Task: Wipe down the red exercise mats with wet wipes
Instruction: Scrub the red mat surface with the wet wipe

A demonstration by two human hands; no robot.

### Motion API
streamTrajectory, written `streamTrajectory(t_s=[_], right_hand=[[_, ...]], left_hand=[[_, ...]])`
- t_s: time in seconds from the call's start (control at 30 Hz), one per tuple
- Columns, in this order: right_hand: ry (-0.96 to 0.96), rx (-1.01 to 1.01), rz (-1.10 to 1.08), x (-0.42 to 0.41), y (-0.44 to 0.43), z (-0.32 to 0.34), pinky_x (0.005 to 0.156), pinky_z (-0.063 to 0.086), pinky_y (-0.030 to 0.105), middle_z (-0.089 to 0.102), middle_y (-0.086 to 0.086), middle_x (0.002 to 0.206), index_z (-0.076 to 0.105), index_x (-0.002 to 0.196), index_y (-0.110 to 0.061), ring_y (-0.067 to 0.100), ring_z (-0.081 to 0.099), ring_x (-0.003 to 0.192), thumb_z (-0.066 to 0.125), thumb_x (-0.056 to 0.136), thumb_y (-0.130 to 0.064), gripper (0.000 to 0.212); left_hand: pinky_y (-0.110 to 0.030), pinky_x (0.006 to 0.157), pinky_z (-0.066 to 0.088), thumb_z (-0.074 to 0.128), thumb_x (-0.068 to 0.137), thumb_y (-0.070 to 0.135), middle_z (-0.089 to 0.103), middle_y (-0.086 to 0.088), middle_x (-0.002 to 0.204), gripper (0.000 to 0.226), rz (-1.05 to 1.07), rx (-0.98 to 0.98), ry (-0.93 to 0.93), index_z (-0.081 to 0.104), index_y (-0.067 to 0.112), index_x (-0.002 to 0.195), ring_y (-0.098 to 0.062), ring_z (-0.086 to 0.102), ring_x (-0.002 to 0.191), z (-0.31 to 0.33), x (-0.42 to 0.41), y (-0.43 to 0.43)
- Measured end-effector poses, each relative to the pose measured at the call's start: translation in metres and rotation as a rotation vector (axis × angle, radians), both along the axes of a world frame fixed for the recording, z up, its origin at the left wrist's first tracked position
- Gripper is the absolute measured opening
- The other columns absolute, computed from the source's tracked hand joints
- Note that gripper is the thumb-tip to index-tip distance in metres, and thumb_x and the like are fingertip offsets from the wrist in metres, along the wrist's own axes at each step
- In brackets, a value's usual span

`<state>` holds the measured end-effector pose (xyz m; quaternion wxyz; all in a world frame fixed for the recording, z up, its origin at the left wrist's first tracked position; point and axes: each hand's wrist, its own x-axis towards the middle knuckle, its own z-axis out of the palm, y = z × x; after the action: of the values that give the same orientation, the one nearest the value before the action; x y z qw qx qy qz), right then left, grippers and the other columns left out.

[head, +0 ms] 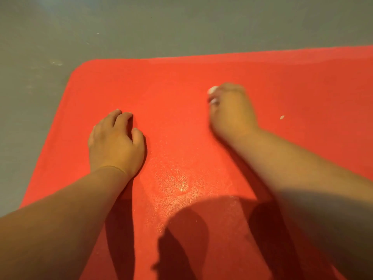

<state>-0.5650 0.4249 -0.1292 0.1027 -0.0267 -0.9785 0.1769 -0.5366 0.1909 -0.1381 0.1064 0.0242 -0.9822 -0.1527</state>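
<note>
A red exercise mat [181, 81] covers most of the view, its rounded far-left corner at the upper left. A wet sheen glistens on the mat between my arms. My left hand [116, 141] rests on the mat with fingers bent, holding nothing. Further away to the right, my right hand [232, 110] is blurred and grips a bunched white wet wipe [213, 90]. Only small bits of the wipe show past the fingers.
Grey floor [121, 27] lies beyond the mat's far edge and along its left side. A small white scrap [282, 117] sits on the mat to the right of my right hand. My shadow falls across the near part of the mat.
</note>
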Motion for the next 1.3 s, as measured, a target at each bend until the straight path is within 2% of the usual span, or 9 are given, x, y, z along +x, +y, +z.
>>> streamTrajectory(t_s=[0.1,0.2,0.4,0.67,0.87,1.0,1.1,1.17,1.3], right_hand=[[-0.007,-0.088,0.339,0.024,-0.061,-0.004,0.097,0.036,0.031,0.063,0.007,0.116,0.067,0.108,-0.01,0.027,0.051,0.111,0.048,0.088,-0.006,0.027],[0.011,0.087,0.51,0.008,-0.043,0.002,0.092,0.036,0.032,0.064,0.007,0.108,0.068,0.106,-0.013,0.027,0.052,0.106,0.046,0.093,-0.012,0.026],[-0.035,0.098,-0.203,-0.046,0.038,0.012,0.087,0.042,0.038,0.062,0.024,0.11,0.067,0.107,-0.002,0.036,0.057,0.105,0.045,0.09,-0.005,0.028],[-0.032,0.045,0.537,-0.017,-0.069,0.005,0.093,0.04,0.037,0.063,0.009,0.112,0.067,0.106,-0.01,0.028,0.054,0.108,0.047,0.092,-0.013,0.024],[-0.067,0.093,-0.184,-0.053,0.029,0.015,0.086,0.042,0.034,0.064,0.022,0.113,0.068,0.109,-0.004,0.035,0.058,0.107,0.049,0.089,-0.007,0.028],[0.002,-0.07,0.22,-0.033,-0.05,0.0,0.099,0.031,0.024,0.062,0.01,0.122,0.065,0.112,-0.01,0.025,0.053,0.115,0.047,0.089,-0.008,0.03],[0.004,0.006,0.579,-0.023,-0.083,-0.001,0.096,0.035,0.032,0.064,0.007,0.113,0.067,0.107,-0.012,0.026,0.054,0.108,0.047,0.091,-0.011,0.025],[-0.05,0.058,0.464,-0.046,-0.053,0.005,0.093,0.041,0.032,0.065,0.01,0.112,0.068,0.109,-0.013,0.027,0.056,0.107,0.048,0.091,-0.014,0.027],[-0.127,0.16,-0.145,-0.079,0.037,0.024,0.088,0.043,0.037,0.063,0.026,0.113,0.067,0.11,-0.001,0.038,0.058,0.106,0.048,0.093,-0.008,0.026]], left_hand=[[-0.041,0.108,0.028,0.038,0.081,0.032,0.05,-0.008,0.139,0.052,0.002,0.005,0.012,0.058,0.016,0.126,-0.029,0.042,0.127,-0.002,0.0,0.0],[-0.04,0.108,0.028,0.037,0.081,0.032,0.049,-0.007,0.138,0.052,0.011,0.004,0.009,0.058,0.016,0.126,-0.029,0.041,0.127,-0.003,0.0,-0.001],[-0.042,0.107,0.03,0.035,0.082,0.036,0.051,-0.008,0.135,0.055,-0.002,-0.037,-0.013,0.056,0.02,0.13,-0.031,0.042,0.123,-0.001,-0.001,-0.001],[-0.043,0.092,0.039,0.048,0.091,0.039,0.061,-0.001,0.117,0.034,0.043,-0.049,0.023,0.065,0.03,0.118,-0.03,0.049,0.108,-0.003,-0.008,-0.002],[-0.045,0.071,0.04,0.051,0.088,0.026,0.054,-0.016,0.087,0.024,0.014,-0.077,0.082,0.061,0.006,0.079,-0.038,0.049,0.086,0.0,-0.047,0.0],[-0.044,0.082,0.039,0.052,0.085,0.021,0.057,-0.016,0.104,0.019,0.008,-0.058,0.084,0.063,0.009,0.096,-0.037,0.049,0.099,-0.003,-0.055,-0.003],[-0.04,0.105,0.031,0.05,0.086,0.014,0.051,-0.012,0.137,0.038,-0.033,0.031,0.03,0.06,0.01,0.123,-0.03,0.043,0.127,-0.004,-0.055,-0.004],[-0.038,0.113,0.025,0.047,0.088,0.013,0.043,-0.011,0.146,0.045,-0.047,0.038,-0.008,0.053,0.01,0.133,-0.026,0.036,0.136,-0.005,-0.058,-0.005],[-0.039,0.118,0.017,0.042,0.091,0.015,0.033,-0.01,0.153,0.051,-0.053,0.029,-0.061,0.043,0.01,0.141,-0.023,0.026,0.143,-0.004,-0.061,-0.005]])
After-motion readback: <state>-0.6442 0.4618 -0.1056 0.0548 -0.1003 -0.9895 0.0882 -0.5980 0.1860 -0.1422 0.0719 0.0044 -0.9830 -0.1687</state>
